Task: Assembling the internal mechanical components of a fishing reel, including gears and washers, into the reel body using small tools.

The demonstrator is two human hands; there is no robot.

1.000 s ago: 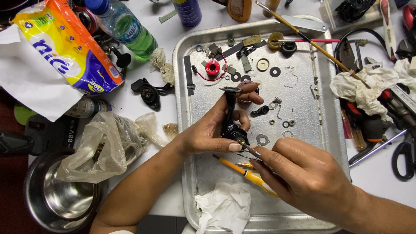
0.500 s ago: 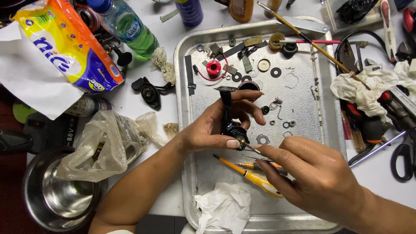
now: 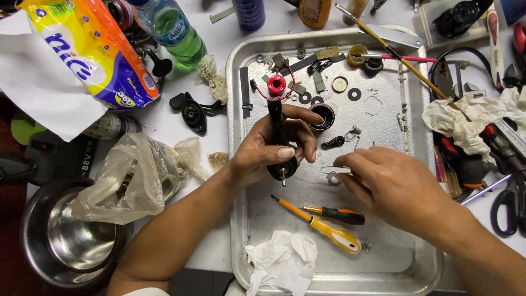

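My left hand (image 3: 263, 151) grips a black reel-like mechanical body (image 3: 276, 118) upright over the metal tray (image 3: 236, 219); a small pin sticks out at its lower end. My right hand (image 3: 389, 189) rests just right of it, low over the tray, fingertips pinched on a small thin metal part (image 3: 330, 171) beside a toothed washer (image 3: 332, 179). Two screwdrivers lie in front of the hands: a yellow one (image 3: 323, 226) and a black-and-orange one (image 3: 339, 215).
Several washers, rings and a red spool piece (image 3: 276, 84) lie at the tray's far end, with crumpled tissue (image 3: 282, 263) at its near edge. Left of the tray are a plastic bag (image 3: 131, 175), a steel bowl (image 3: 71, 241) and a green bottle (image 3: 175, 33). Rag (image 3: 466, 123) and scissors (image 3: 507, 208) lie to the right.
My right hand has drawn away from the black body, moving right and down to the tray's loose parts. My left hand has kept hold of the body, tilting it slightly.
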